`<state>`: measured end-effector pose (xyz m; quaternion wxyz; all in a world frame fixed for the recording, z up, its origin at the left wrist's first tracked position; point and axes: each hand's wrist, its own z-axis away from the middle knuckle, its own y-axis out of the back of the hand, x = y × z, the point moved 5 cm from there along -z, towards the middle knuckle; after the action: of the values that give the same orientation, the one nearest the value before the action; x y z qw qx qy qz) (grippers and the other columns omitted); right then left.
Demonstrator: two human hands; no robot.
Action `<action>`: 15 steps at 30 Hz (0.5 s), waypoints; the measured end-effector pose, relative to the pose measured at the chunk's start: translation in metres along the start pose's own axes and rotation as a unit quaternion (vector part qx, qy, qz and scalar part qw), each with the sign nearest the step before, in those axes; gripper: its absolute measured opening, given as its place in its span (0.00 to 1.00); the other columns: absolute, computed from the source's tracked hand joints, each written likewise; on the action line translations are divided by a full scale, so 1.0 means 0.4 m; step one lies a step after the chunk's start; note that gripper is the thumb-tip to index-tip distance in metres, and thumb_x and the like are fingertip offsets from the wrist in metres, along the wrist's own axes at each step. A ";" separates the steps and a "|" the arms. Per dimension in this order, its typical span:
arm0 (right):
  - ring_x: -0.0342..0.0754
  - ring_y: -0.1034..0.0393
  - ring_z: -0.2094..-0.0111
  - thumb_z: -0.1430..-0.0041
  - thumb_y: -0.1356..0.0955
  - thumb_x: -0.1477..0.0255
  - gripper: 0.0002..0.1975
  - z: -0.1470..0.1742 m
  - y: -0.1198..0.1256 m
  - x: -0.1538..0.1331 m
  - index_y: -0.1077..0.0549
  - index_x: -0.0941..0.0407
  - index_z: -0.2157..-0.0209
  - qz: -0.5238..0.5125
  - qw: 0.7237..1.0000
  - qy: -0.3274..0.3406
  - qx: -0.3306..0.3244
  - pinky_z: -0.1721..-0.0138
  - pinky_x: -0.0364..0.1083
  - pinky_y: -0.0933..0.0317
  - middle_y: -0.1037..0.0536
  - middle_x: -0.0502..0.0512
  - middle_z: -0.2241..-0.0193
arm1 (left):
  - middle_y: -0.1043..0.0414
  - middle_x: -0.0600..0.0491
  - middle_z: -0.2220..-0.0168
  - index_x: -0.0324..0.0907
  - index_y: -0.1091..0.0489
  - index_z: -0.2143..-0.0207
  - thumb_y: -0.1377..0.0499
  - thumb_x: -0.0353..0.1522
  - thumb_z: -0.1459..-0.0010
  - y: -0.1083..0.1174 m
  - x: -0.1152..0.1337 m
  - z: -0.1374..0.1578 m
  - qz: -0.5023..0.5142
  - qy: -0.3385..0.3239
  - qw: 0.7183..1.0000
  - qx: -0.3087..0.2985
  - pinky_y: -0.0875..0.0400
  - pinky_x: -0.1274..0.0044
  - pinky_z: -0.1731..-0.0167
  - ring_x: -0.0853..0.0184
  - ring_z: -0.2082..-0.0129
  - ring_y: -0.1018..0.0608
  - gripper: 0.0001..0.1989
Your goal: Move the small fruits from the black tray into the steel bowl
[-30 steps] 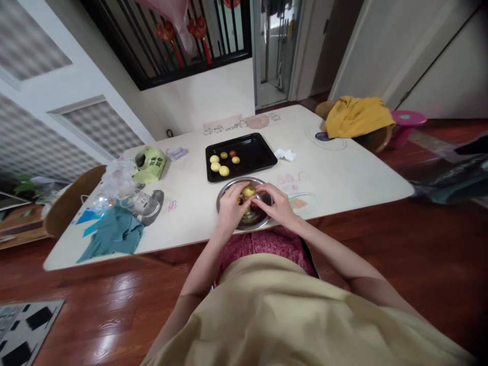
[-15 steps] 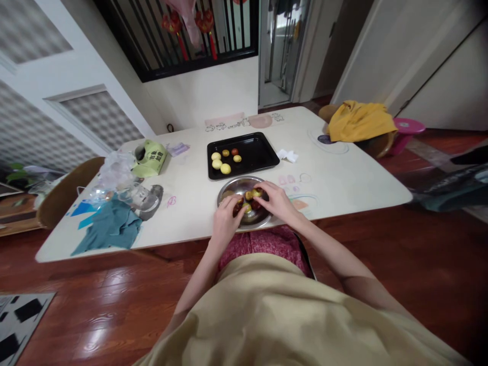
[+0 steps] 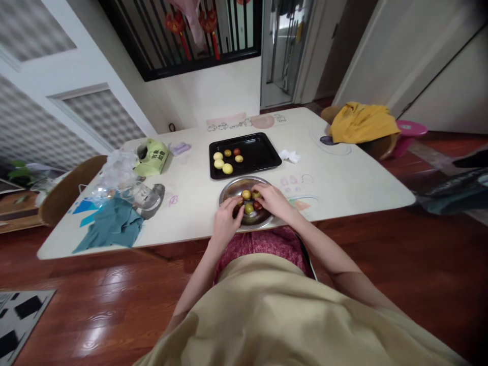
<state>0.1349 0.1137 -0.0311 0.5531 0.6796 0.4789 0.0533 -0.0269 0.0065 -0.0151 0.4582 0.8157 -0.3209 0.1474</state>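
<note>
A shiny metal bowl (image 3: 224, 190) stands near the front edge of the table with several small round fruits in it. Inside I see a yellow fruit (image 3: 246, 194), a green fruit (image 3: 249, 208) and a dark red fruit (image 3: 257, 205). My left hand (image 3: 226, 217) reaches over the bowl's left side, fingers curled round another dark red fruit (image 3: 240, 202), partly covered. At the right side, my right hand (image 3: 273, 201) has its fingertips closed on a yellow-green fruit (image 3: 256, 194), which they partly hide.
Behind the bowl lies a black tray (image 3: 259, 155) with pale yellow fruits (image 3: 218, 164) and smaller ones. A crumpled white tissue (image 3: 290, 156) is beside it. Leftward are a green bag (image 3: 152, 156), clear plastic (image 3: 121, 170) and a teal cloth (image 3: 112, 223). A yellow cloth (image 3: 362, 123) hangs over a chair.
My right hand has drawn back slightly from the yellow fruit, which shows more fully. The fruits in the bowl sit a little further apart. My left hand has barely moved.
</note>
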 end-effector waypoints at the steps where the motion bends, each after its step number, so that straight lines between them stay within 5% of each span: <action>1: 0.57 0.22 0.53 0.41 0.30 0.85 0.15 0.000 0.000 0.000 0.23 0.56 0.55 -0.005 1.000 0.000 -0.003 0.49 0.53 0.29 0.18 0.61 0.54 | 0.19 0.44 0.46 0.44 0.25 0.47 0.40 0.31 0.30 0.000 0.000 0.000 0.001 -0.001 1.000 0.000 0.20 0.63 0.41 0.57 0.45 0.17 0.11; 9: 0.55 0.21 0.55 0.38 0.30 0.81 0.10 0.013 0.032 -0.002 0.22 0.55 0.58 -0.061 0.998 0.021 0.025 0.50 0.53 0.27 0.17 0.58 0.58 | 0.19 0.45 0.47 0.45 0.25 0.47 0.41 0.31 0.30 0.005 0.001 -0.002 0.009 -0.004 1.000 -0.001 0.21 0.63 0.40 0.58 0.44 0.17 0.11; 15: 0.59 0.23 0.50 0.27 0.34 0.68 0.10 0.087 0.101 0.014 0.21 0.52 0.52 -0.091 0.981 0.068 0.160 0.46 0.61 0.26 0.18 0.61 0.54 | 0.19 0.44 0.46 0.45 0.24 0.49 0.40 0.32 0.30 0.037 -0.021 -0.038 -0.005 -0.009 1.000 0.015 0.20 0.63 0.41 0.57 0.45 0.17 0.10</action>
<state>0.1829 0.0961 -0.0146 0.4060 0.7073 0.5779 -0.0282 -0.0420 0.0169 -0.0019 0.4433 0.8254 -0.3192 0.1425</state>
